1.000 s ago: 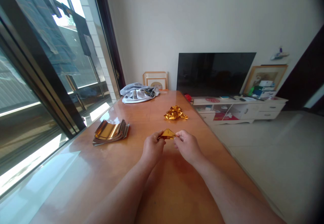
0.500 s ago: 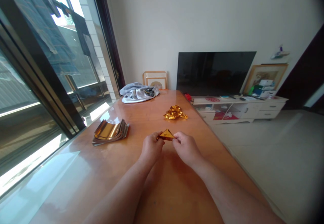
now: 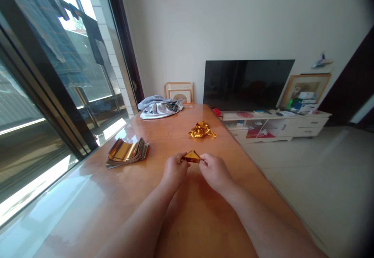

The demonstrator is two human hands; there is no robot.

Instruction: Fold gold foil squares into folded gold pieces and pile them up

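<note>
A small folded gold paper triangle (image 3: 192, 156) is held between both my hands just above the wooden table (image 3: 187, 219). My left hand (image 3: 174, 171) pinches its left corner with closed fingers. My right hand (image 3: 214, 170) pinches the right corner the same way. Farther back on the table lies a little heap of folded gold pieces (image 3: 201, 129). To the left sits a stack of gold foil sheets (image 3: 127, 152), their edges curling up.
A grey cloth bundle (image 3: 159, 107) lies at the table's far end by a framed picture (image 3: 179, 91). A big window runs along the left. A dark television (image 3: 247, 83) on a white low cabinet (image 3: 277, 125) stands to the right, with open tiled floor beyond.
The gold piece went from a loosely open fold to a flatter, tighter triangle. Both hands drew slightly closer together and hardly shifted otherwise.
</note>
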